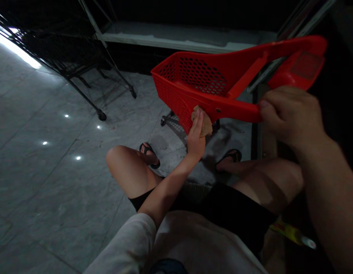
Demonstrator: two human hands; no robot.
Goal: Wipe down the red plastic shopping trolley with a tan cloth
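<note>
A red plastic shopping cart with perforated sides stands tilted in front of my knees. My left hand presses a small tan cloth against the cart's near side, fingers closed round the cloth. My right hand is wrapped round the cart's red side bar near the handle. I sit low with both knees bent and feet in dark sandals on the floor.
A dark metal trolley frame on castors stands to the far left on the grey tiled floor. A white ledge runs along the back. A yellow bottle with a white cap lies by my right thigh.
</note>
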